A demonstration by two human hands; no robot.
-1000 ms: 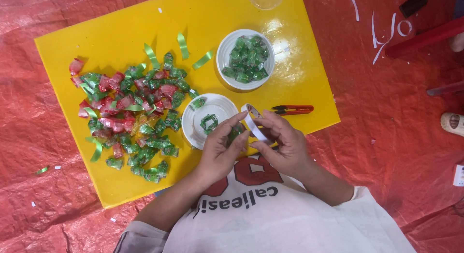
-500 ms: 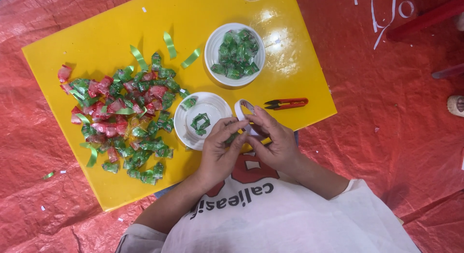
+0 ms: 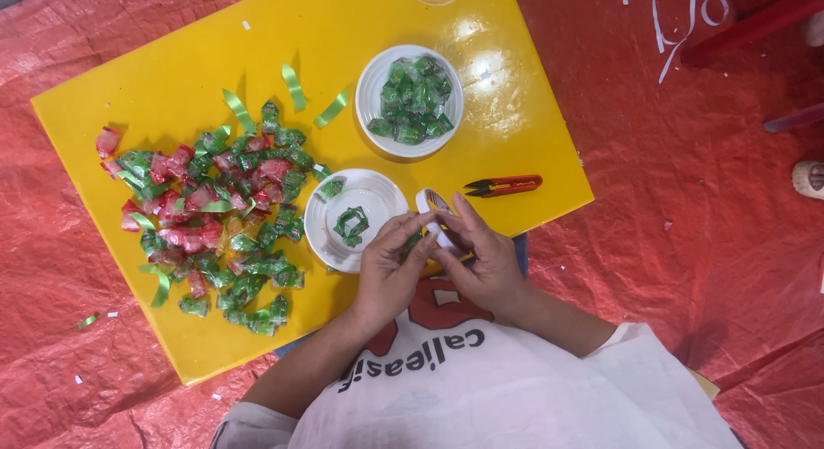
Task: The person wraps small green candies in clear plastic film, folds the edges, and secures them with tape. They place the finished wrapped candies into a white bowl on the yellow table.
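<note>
Work in hand: both hands meet at the near edge of the yellow board (image 3: pixel 172 80), working a small green wrapped candy (image 3: pixel 413 241) together with a white roll of tape (image 3: pixel 432 210).
Left hand: the left hand (image 3: pixel 390 273) has its fingers curled in, pinching the green candy at the fingertips; the piece is mostly hidden, so I cannot tell how it is being folded or taped.
Right hand: the right hand (image 3: pixel 481 258) is closed round the tape roll, fingers wrapped over its rim, thumb toward the left hand. The two hands touch.
Where the candy is: between the fingertips of both hands, just beside the near plate, above the board's front edge.
Near plate: a white plate (image 3: pixel 319 221) just left of the hands holds only a couple of green pieces (image 3: pixel 350 224), so little has gathered there.
Far bowl: a white bowl (image 3: pixel 367 88) further up the board is well filled with green candies (image 3: pixel 412 99); judged from this, a fair share looks finished.
Unworked pile: a large heap of red and green wrapped candies (image 3: pixel 215 217) spreads over the left half of the board; this looks like the greater part left.
Ribbon: a few cut green ribbon strips (image 3: pixel 293 87) lie loose above the heap, more at its edges.
Cutter: red-handled thread snips (image 3: pixel 505 186) lie on the board right of the hands, untouched.
Ground: a red tarp (image 3: pixel 704 243) lies under the board.
</note>
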